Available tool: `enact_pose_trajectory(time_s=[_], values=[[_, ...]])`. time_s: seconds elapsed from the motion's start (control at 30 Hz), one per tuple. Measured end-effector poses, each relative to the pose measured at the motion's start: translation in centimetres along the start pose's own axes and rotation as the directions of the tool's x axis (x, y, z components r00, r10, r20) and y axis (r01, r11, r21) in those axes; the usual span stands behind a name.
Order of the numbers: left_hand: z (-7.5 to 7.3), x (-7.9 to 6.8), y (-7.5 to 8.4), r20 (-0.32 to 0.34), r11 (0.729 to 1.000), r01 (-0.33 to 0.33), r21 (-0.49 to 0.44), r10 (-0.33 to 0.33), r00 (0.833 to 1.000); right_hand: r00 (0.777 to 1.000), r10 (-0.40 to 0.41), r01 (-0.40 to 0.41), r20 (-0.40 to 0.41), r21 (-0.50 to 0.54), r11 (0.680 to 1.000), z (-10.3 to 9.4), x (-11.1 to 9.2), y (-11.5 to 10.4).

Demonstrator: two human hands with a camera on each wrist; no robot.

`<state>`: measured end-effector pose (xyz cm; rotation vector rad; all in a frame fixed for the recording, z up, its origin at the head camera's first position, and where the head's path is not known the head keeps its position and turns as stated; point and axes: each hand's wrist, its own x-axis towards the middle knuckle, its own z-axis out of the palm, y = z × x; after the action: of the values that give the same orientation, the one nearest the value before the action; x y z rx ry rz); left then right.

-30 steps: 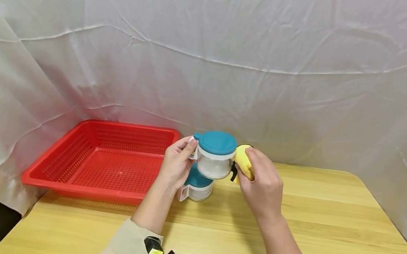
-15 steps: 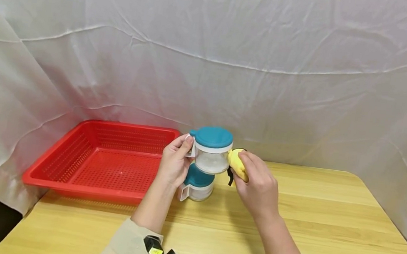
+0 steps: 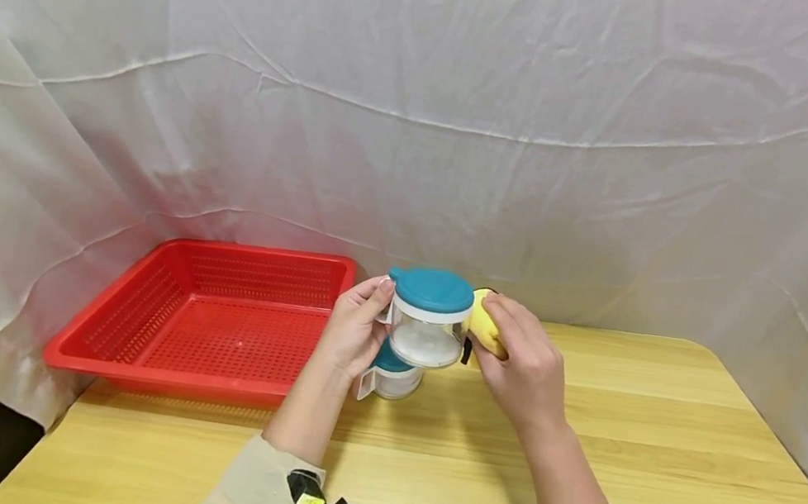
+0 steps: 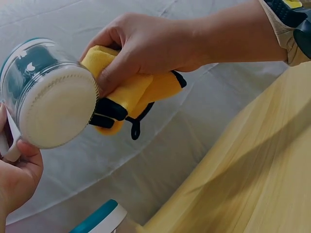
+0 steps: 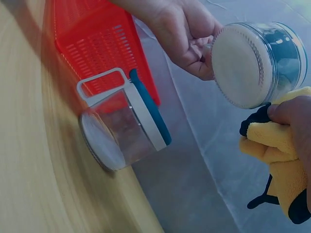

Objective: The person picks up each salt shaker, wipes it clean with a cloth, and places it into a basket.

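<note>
My left hand grips the white handle of a clear glass jar with a blue lid, holding it up above the table. White contents show at the jar's bottom in the left wrist view. A folded yellow cloth with black edging and a black loop is pinched in my right hand, pressed against the jar's right side. Behind and below, a second jar of the same kind stands upright on the table, its white handle to the left; the held jar partly covers it in the head view.
A red perforated plastic basket sits on the left of the wooden table, close to the standing jar. A pale grey cloth hangs behind the table and along its sides.
Both hands, with the jar and the cloth, shifted slightly left, then back right and a little lower. The cloth stays at the jar's side; the basket and standing jar keep their places.
</note>
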<state>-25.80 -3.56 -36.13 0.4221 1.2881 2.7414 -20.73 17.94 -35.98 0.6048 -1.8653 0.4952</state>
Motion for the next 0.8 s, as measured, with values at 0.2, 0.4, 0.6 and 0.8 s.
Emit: enact_pose_trajectory(time_s=[0.2,0.4,0.6,0.8], values=[[0.28,-0.22,-0.07,0.030,0.999,0.025,-0.031,-0.024,0.999,1.000,0.006,-0.006,-0.003,0.023,1.000,-0.10,-0.04,0.15],[0.26,-0.20,0.00,0.045,0.999,0.021,-0.038,-0.020,0.999,0.999,-0.022,0.021,0.025,0.056,0.998,0.27,-0.40,0.22],[-0.17,-0.20,0.19,0.087,1.000,0.017,-0.023,-0.015,0.996,0.999,-0.039,0.037,0.026,0.084,0.996,0.16,-0.39,0.27],[-0.38,-0.36,0.31,0.138,0.999,0.036,0.011,-0.037,0.990,0.998,-0.058,0.057,0.011,0.067,0.996,-0.44,-0.03,0.40]])
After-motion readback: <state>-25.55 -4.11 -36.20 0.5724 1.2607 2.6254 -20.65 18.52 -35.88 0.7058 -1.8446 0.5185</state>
